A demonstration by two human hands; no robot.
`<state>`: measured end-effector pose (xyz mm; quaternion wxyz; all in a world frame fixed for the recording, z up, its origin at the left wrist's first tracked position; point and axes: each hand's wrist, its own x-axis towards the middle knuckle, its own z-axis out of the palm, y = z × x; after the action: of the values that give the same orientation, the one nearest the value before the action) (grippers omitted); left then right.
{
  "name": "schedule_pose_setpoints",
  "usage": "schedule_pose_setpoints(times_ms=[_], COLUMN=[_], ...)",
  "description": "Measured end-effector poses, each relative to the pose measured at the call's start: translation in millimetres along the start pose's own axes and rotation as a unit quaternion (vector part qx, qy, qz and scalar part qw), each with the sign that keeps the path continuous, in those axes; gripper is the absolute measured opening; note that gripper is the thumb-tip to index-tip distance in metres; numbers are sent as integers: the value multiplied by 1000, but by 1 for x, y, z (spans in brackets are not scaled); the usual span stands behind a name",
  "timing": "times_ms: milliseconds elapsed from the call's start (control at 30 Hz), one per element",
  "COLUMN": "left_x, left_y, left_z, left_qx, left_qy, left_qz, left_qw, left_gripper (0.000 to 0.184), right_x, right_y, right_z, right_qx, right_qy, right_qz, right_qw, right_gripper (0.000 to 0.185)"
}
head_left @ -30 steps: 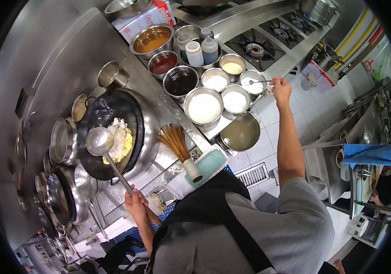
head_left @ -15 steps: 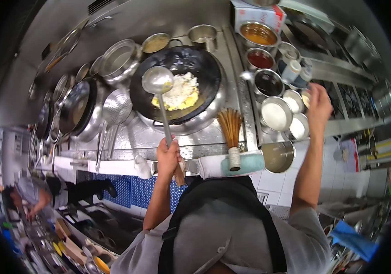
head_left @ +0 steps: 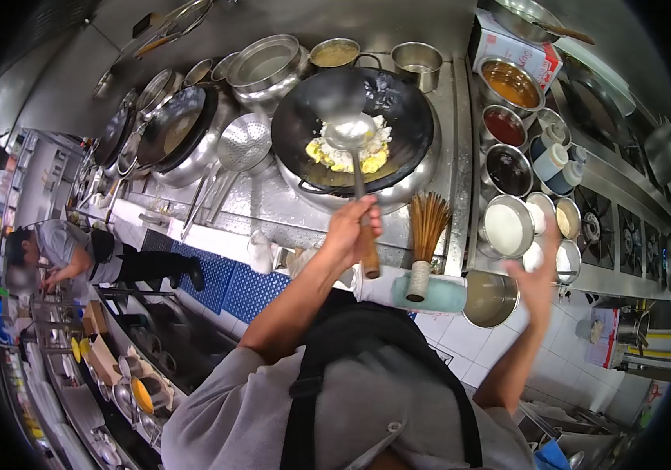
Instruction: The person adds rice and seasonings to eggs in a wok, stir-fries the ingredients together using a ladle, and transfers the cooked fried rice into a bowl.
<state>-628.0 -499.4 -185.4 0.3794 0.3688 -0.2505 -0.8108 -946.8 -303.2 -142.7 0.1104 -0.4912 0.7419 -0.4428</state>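
Note:
My left hand [head_left: 353, 229] is wrapped round the handle of a ladle [head_left: 357, 174]. The ladle's metal bowl sits over the white rice and yellow egg [head_left: 374, 155], covering part of them. Both lie in the bottom of a large black wok [head_left: 292, 117] on the range. Smeared by motion, my right hand [head_left: 537, 282] is just in front of the small seasoning tins, close to the tin of white powder [head_left: 508, 227]. Whether it holds anything cannot be made out.
A bamboo brush [head_left: 428, 235] stands by the front edge, beside a folded cloth [head_left: 449, 294]. Left of the wok rests a perforated strainer [head_left: 244, 144]. Pots of sauce [head_left: 505, 125] line the right side. Another person [head_left: 77, 254] works at the far left.
My right hand has drawn back from the seasoning tins towards my body. The ladle's bowl has moved over the rice and egg. The whole view has turned, shifting the range rightward.

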Motion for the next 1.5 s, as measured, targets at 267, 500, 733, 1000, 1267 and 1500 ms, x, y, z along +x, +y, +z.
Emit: schedule_pose_setpoints(times_ms=[267, 500, 733, 1000, 1267, 1500], left_x=[-33, -63, -6, 29, -8, -86], left_y=[3, 31, 82, 80, 96, 50], left_z=[-62, -186, -143, -126, -118, -163], left_qx=[189, 259, 508, 632, 584, 586], left_qy=[-206, -174, 21, -4, -20, -56], left_qz=[-84, 24, 483, 469, 490, 465], left_qw=[956, 950, 713, 617, 646, 661], left_gripper=[46, 39, 18, 34, 36, 37], right_x=[118, 211, 256, 221, 166, 220], right_y=[-174, -237, -240, -290, -340, -330], right_z=[243, 252, 286, 277, 257, 241], right_qx=[399, 402, 452, 419, 462, 506], right_qy=[21, 53, 158, 86, 92, 142], right_qz=[-192, -150, -121, -86, -100, -124], right_qw=[896, 902, 870, 900, 876, 842], right_gripper=[18, 40, 38, 40, 44, 46])
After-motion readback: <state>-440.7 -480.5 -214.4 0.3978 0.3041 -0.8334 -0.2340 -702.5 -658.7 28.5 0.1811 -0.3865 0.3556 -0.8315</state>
